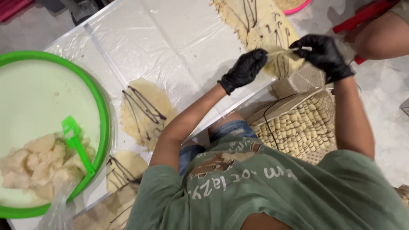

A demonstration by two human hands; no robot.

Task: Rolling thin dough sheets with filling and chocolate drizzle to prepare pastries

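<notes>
The bench [170, 38] is wrapped in clear plastic and has a wide bare patch in the middle, with room to move. Its near edge runs slanted, just under the two arms. A big green bowl [100, 102] sits at the left edge and its side is cut off. Inside it lie pale lumps of dough [36, 164] and a green scoop [76, 145].

Flat dough rounds [142, 113] with dark brown lines lie along the bench. The far one [255, 21] is cut off at the top, and the near ones are partly hidden by the green shirt [298, 191]. A woven mat [298, 127] lies under the right arm.

Both hands wear black gloves. The left hand [246, 68] and the right hand [324, 53] pinch the two ends of a thin dough strip [283, 52], fingers squeezed together on it. The strip hangs in the air above the far round.
</notes>
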